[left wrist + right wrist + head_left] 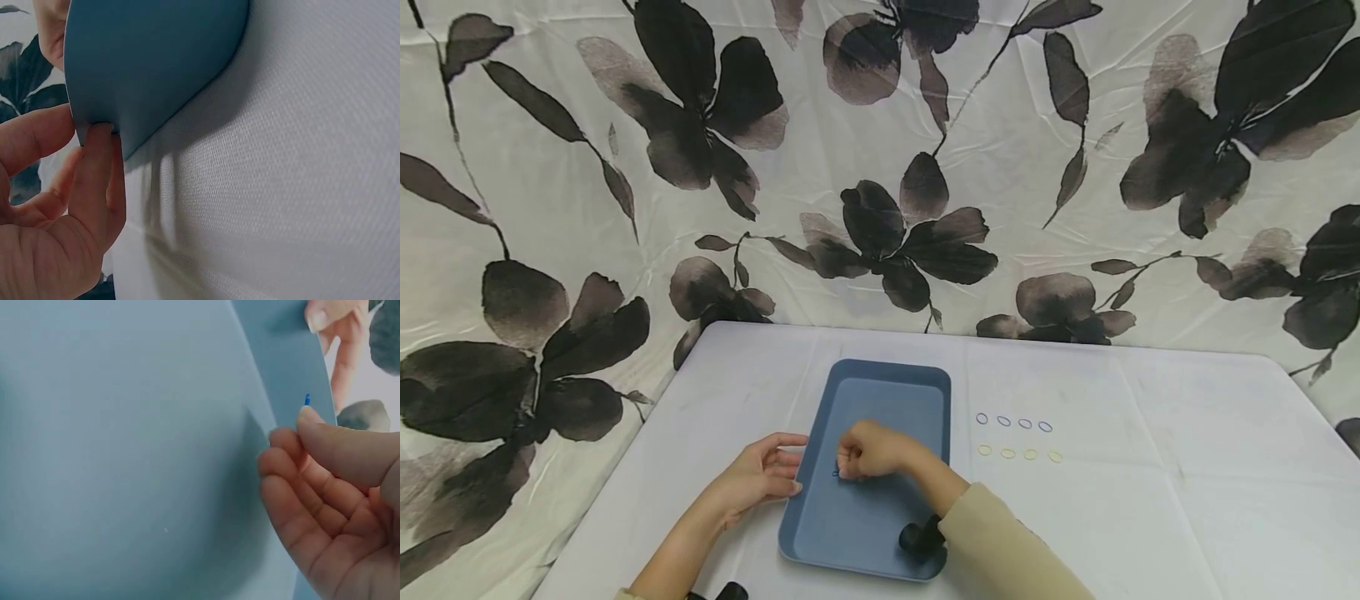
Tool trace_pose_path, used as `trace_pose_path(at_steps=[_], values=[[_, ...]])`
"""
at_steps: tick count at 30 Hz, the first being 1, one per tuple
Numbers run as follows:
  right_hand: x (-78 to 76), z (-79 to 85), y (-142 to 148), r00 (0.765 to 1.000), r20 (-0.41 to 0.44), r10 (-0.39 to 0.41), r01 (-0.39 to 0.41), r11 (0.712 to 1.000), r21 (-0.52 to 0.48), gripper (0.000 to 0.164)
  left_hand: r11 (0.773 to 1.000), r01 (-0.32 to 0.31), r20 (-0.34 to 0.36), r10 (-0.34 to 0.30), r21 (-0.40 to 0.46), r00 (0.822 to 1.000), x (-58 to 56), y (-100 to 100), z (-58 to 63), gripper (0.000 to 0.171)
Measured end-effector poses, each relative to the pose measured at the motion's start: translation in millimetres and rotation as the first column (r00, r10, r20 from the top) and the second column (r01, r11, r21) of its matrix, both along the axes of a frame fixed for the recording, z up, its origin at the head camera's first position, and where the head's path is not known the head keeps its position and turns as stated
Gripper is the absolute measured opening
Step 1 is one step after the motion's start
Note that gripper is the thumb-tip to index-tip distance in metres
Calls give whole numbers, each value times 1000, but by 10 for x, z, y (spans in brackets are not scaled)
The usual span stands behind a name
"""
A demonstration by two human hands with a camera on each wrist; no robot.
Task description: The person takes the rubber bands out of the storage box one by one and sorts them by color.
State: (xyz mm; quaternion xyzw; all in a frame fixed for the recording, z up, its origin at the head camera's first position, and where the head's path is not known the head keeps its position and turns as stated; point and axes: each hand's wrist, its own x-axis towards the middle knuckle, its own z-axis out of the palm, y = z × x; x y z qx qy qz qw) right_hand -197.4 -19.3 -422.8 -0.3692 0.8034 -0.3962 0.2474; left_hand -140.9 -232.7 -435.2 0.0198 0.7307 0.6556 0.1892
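Observation:
A blue-grey tray lies lengthwise on the table, its floor passing beneath my right hand. Thumb and fingertips of that hand pinch a small blue loop near the tray's left side. Only a short blue tip pokes out past the thumb in the right wrist view; the rest is hidden by the fingers. My left hand grips the tray's left rim, thumb on the near part and fingers further up the edge. The left wrist view shows these fingertips right at the tray's wall.
On the white tablecloth right of the tray lie a row of several blue loops and, nearer, a row of several yellow loops. A floral curtain hangs behind the table. A black wrist device overlaps the tray's near right corner.

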Motion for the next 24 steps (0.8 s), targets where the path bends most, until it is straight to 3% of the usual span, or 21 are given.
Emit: trace_pose_path(at_steps=[6,13,24], values=[[-17,25,51,990,107,-96,101,994,-43,12,1000,7,-3,-7,7,1000,-2,7,-2,68],[-61,-3,80,933,282,-223,261,959,-107,6,1000,5,-9,-5,4,1000,8,-12,-3,67],[-137,2,209,891,346,-296,366,917,-157,9,1000,-5,-8,5,-20,1000,28,2,-2,66]])
